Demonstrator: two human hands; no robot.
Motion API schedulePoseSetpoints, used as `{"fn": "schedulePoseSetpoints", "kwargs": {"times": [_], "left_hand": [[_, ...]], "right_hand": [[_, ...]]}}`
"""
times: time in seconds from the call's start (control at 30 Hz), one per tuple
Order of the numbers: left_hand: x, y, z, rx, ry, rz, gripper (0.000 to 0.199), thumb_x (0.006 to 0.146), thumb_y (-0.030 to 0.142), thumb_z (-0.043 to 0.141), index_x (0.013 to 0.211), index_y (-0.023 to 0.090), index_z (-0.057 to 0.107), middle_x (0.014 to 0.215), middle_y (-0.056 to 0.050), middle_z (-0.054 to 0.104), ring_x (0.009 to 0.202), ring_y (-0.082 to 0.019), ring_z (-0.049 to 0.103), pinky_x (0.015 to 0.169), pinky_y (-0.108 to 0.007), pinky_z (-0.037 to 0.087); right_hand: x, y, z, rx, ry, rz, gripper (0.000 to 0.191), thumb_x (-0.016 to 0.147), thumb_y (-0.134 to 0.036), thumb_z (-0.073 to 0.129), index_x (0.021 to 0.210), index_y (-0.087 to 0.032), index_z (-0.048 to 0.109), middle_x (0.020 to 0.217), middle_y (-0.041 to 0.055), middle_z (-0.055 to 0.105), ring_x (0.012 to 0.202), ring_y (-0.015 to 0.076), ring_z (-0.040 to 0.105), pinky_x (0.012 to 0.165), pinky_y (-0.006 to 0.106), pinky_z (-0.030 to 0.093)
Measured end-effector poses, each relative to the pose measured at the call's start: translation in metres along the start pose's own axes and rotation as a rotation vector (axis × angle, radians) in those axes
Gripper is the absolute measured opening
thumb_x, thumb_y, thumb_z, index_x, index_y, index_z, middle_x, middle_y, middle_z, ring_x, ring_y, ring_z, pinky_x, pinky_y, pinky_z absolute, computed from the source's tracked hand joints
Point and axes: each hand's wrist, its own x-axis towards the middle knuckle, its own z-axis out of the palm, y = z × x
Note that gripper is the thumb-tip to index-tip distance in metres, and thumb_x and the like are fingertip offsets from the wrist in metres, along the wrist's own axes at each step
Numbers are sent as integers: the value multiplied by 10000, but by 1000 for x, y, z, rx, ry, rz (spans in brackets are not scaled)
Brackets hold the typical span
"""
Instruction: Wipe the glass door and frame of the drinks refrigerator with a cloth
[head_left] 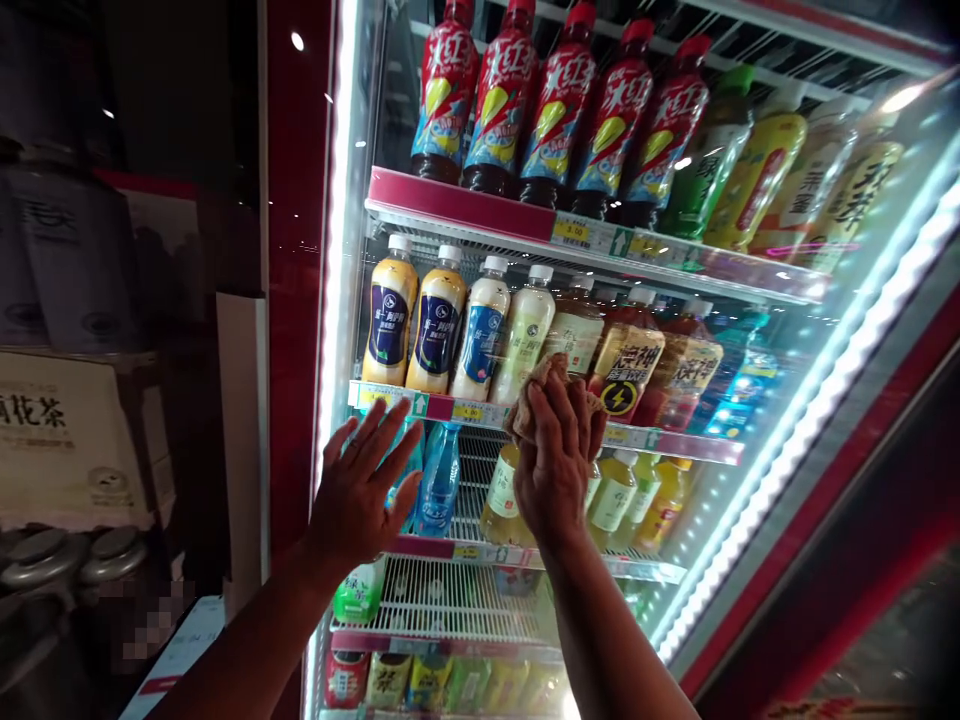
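Observation:
Behind the glass door of a lit drinks cooler stand rows of bottles. My right hand [559,460] presses a crumpled brown cloth [534,400] against the glass, in front of the second shelf's price rail [679,442]. To its left, my left hand [367,485] is raised with its fingers spread and holds nothing, near the left side of the door. Whether its palm touches the glass I cannot tell. Between the hands, a blue bottle [439,485] shows on the third shelf.
Red-labelled bottles [499,110] fill the top shelf. A bright light strip [810,400] runs down the right side of the cooler. At the left are a tea carton [67,430], metal lids [45,560] and a dark red cooler frame [296,250].

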Motion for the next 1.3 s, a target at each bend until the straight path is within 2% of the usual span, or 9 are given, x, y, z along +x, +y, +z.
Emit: {"fn": "schedulePoseSetpoints", "kwargs": {"times": [0.13,0.23,0.37,0.5,0.7,0.9,1.13,1.3], "left_hand": [[2,-8,2,48,0,-63,802,967,320,622,1650,283,203,1659,-82,373,1624,-248,108,1324,-539,7],[1,-10,4,48,-27,-61,806,982,353,595,1657,276,162,1662,-78,367,1627,-238,73,1322,-542,-54],[-2,-13,4,61,-23,-40,797,988,354,584,1656,273,159,1656,-69,377,1624,-223,93,1329,-519,-50],[-4,-16,3,87,-29,-18,786,988,321,583,1654,254,171,1657,-77,373,1622,-228,109,1333,-521,-12],[-5,-19,1,94,-40,5,756,994,307,577,1648,229,206,1661,-84,372,1625,-230,109,1332,-519,10],[-6,-19,-2,81,-47,1,738,992,300,581,1640,223,236,1658,-84,381,1626,-221,109,1334,-500,14],[-7,-19,-3,73,-49,-7,727,986,292,591,1633,228,265,1653,-84,389,1623,-213,127,1335,-488,27],[-7,-20,-4,66,-38,-3,744,984,294,599,1637,245,248,1639,-80,414,1619,-202,142,1336,-490,46]], "right_hand": [[-9,-16,4,13,-78,-19,731,1018,-117,486,1644,-389,225,1635,26,476,1599,252,284,1305,610,208],[-18,-20,4,11,-121,-61,757,1007,-114,520,1643,-393,220,1626,1,491,1589,229,307,1319,561,206],[-9,-15,5,-4,-69,-37,701,1020,-130,503,1634,-375,271,1628,14,488,1581,242,328,1309,569,219],[-1,-22,10,-24,-14,12,700,1034,-137,479,1642,-384,236,1637,14,475,1591,256,302,1307,579,216],[-12,-33,9,-22,-121,-60,756,1027,-128,506,1650,-388,167,1639,-12,471,1594,223,293,1326,531,200],[6,-31,14,-46,-21,-11,732,1031,-122,477,1650,-384,189,1633,11,478,1584,244,320,1306,574,232],[-4,-43,16,-17,-121,-81,760,1030,-137,494,1652,-399,144,1604,-20,517,1591,216,298,1330,538,199],[11,-40,16,-44,-67,-48,757,1042,-149,479,1654,-407,116,1606,-10,515,1578,234,329,1314,555,229]]}}
